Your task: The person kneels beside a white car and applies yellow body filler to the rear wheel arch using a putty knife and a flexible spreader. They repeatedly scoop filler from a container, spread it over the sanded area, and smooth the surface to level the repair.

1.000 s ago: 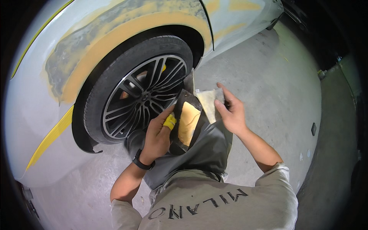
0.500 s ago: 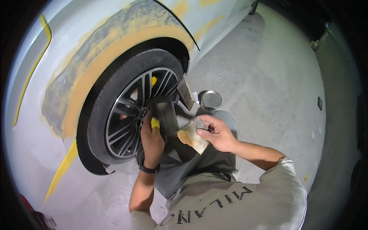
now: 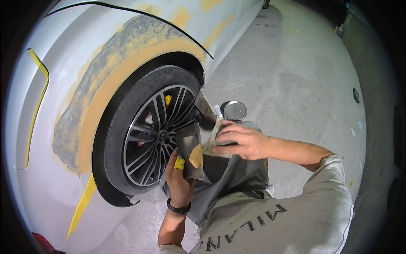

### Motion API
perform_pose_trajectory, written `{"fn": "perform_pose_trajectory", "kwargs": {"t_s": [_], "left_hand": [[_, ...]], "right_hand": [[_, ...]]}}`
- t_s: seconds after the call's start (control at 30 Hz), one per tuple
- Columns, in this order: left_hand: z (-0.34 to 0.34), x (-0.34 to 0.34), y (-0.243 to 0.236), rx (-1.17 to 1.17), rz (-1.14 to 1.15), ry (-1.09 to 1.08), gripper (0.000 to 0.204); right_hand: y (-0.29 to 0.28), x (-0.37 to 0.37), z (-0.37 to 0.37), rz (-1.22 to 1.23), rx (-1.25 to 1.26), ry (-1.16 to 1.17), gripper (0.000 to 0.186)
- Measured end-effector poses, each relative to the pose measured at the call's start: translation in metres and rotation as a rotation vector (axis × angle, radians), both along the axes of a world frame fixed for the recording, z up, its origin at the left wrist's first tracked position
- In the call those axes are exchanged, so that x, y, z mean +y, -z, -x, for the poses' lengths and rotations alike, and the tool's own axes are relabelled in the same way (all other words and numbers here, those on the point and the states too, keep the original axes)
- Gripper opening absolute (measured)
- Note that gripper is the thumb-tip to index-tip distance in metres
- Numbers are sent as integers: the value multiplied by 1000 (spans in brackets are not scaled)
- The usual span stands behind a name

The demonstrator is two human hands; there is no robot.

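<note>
your left hand point(image 3: 178, 180) grips a dark plate point(image 3: 187, 143) bearing tan paste point(image 3: 196, 155); just right of it, your right hand point(image 3: 244, 142) grasps a pale, flat spreader point(image 3: 210, 145).

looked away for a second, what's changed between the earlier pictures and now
Tan paste moved from the dark plate to the spreader, then a clump went back onto the plate. The right hand has turned the spreader. The left hand still holds the plate.

Grey floor point(image 3: 304, 106) under uneven light
</note>
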State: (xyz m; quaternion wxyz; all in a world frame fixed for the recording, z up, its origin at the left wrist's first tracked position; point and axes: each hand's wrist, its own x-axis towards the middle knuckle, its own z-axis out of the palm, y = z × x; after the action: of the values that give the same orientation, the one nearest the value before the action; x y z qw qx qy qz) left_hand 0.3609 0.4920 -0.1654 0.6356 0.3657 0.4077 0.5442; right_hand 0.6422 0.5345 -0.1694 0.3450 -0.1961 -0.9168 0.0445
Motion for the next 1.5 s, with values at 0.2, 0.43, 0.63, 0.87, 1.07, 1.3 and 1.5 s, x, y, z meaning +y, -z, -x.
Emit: {"fn": "perform_pose_trajectory", "kwargs": {"t_s": [0.2, 0.43, 0.63, 0.87, 1.07, 1.3, 1.5], "left_hand": [[8, 18, 1, 658, -373, -20, 46], [5, 36, 16, 880, -423, 95, 53], [10, 35, 19, 779, -413, 85, 54], [13, 42, 15, 712, -344, 104, 53], [11, 42, 10, 788, -406, 128, 52], [9, 44, 6, 899, -468, 80, 55], [10, 45, 7, 822, -510, 124, 49]], "right_hand": [[-17, -6, -1, 379, 81, 285, 34], [-33, -12, 27, 599, 26, 139, 6], [-33, -8, 28, 513, -50, 46, 10], [-33, -7, 27, 470, -76, -17, 11], [-33, -6, 25, 309, 15, 71, 19], [-31, -5, 23, 244, -50, -36, 27], [-26, -3, 24, 286, 17, 163, 20]]}}
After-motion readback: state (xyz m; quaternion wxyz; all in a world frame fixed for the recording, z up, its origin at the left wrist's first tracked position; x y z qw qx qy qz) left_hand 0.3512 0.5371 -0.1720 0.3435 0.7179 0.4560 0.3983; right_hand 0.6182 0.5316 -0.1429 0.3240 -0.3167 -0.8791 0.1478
